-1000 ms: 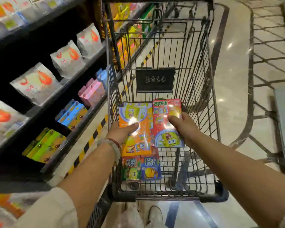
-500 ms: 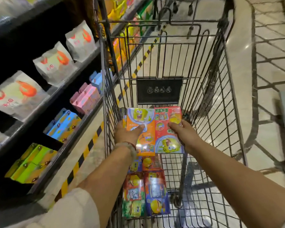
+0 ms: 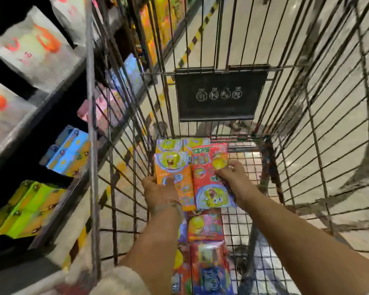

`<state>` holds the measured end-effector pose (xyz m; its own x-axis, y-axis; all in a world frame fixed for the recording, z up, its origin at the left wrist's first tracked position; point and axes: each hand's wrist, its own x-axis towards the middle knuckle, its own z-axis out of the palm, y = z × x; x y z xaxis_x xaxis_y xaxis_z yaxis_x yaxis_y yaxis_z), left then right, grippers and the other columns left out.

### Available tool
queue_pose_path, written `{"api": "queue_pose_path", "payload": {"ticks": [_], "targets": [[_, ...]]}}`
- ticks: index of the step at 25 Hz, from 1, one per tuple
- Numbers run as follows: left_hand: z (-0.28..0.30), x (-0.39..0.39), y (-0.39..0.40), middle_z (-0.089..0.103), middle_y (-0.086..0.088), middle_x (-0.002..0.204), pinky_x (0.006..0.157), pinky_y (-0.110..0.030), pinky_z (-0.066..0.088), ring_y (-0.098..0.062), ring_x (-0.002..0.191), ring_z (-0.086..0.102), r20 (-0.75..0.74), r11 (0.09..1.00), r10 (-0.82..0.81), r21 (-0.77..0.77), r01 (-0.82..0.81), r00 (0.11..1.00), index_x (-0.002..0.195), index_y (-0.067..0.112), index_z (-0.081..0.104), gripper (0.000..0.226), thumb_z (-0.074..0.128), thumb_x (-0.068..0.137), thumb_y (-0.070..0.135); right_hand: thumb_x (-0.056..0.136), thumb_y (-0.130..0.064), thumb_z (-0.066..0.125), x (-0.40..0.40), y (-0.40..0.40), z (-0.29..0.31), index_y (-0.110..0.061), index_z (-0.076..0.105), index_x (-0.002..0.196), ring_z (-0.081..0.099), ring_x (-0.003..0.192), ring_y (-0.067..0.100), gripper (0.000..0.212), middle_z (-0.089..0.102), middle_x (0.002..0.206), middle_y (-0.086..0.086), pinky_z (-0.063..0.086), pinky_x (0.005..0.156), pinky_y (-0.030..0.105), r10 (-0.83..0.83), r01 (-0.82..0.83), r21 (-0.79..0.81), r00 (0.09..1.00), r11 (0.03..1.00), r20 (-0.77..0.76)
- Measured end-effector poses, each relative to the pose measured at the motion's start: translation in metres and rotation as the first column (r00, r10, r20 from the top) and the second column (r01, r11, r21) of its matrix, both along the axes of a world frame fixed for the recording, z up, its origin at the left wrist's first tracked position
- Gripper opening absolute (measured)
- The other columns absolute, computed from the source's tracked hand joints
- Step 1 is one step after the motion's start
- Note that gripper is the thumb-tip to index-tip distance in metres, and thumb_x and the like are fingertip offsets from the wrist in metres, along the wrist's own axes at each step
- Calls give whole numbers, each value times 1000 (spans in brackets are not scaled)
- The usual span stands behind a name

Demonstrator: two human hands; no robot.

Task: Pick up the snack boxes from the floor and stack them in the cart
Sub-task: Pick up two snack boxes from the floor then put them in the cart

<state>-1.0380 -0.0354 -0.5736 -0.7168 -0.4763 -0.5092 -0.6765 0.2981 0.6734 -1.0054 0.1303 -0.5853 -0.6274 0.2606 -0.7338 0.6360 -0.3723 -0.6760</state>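
Observation:
Both arms reach deep into the wire cart (image 3: 307,128). My left hand (image 3: 158,191) grips an orange snack box (image 3: 173,167) at its near left edge. Beside it, my right hand (image 3: 230,173) holds a red snack box (image 3: 207,179) by its right side. The two boxes lie side by side, low at the cart's far end, over other boxes whose top edges show behind them. More snack boxes (image 3: 205,228) lie on the cart floor nearer me, partly hidden by my left forearm.
A black warning sign (image 3: 219,94) hangs on the cart's front wall. Store shelves on the left carry white snack bags (image 3: 30,45), blue boxes (image 3: 70,150) and green boxes (image 3: 26,207). Shiny tiled floor lies to the right of the cart.
Both hands have carried the orange and red boxes down and forward, deeper into the cart's far end. The camera has leaned in over the cart.

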Motion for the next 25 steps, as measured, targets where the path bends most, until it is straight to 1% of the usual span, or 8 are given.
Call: {"api": "queue_pose_path", "payload": {"ticks": [3,7,9,11,14,16,19,25], "targets": [[-16,-7,3,62,-18,112,75,-33,42,-33,94,58,-19,1000,-7,-24,6,1000,118,4,53,34,60,89,20,80,-13,68,-6,0,-20,-14,46,118,69,83,33,43,62,111,18,57,77,51,39,-40,31,999,999,24],[-30,-6,0,53,-17,132,99,-44,43,-36,120,49,15,977,-189,-101,189,982,135,12,48,43,51,91,14,86,-16,66,-7,1,-30,-12,55,118,71,85,33,34,68,106,16,58,77,48,49,-50,64,998,997,25],[-27,-1,1,43,-10,143,108,-42,33,-31,131,36,25,914,-334,-238,330,942,138,14,45,49,53,89,12,86,-24,67,-9,-2,-33,-15,57,121,71,88,30,38,67,112,15,58,79,49,80,-83,79,996,993,35],[-20,7,3,37,-2,144,109,-40,27,-26,134,27,116,807,-442,-382,451,889,133,21,49,43,52,91,19,83,-36,68,-9,-7,-32,-19,57,121,68,96,28,43,66,117,12,55,86,48,146,-153,204,988,967,52],[-14,22,8,31,4,149,111,-38,21,-20,137,22,246,711,-499,-431,555,831,136,27,45,43,45,93,31,81,-42,63,2,-11,-29,-15,53,127,49,117,25,55,55,121,10,39,101,35,284,-267,626,956,733,75],[-15,27,10,17,4,156,114,-37,14,-19,143,11,290,667,-554,-406,624,780,144,27,31,52,41,94,35,79,-41,52,13,-15,-26,-12,56,123,47,111,27,54,53,117,11,36,94,32,414,-280,807,909,520,48],[-21,14,12,-1,3,159,117,-37,2,-17,146,-3,298,632,-608,-379,676,736,150,25,12,62,39,95,35,73,-42,45,17,-22,-37,-12,64,112,51,105,32,53,57,117,11,45,91,38,608,-365,893,781,263,140],[-36,-29,14,-9,0,159,118,-36,-2,-18,146,-11,271,637,-619,-375,673,737,150,26,8,63,40,96,31,83,-38,40,-18,-25,-49,-7,61,119,54,107,41,52,55,127,20,47,93,47,700,-387,919,677,74,228]]}}
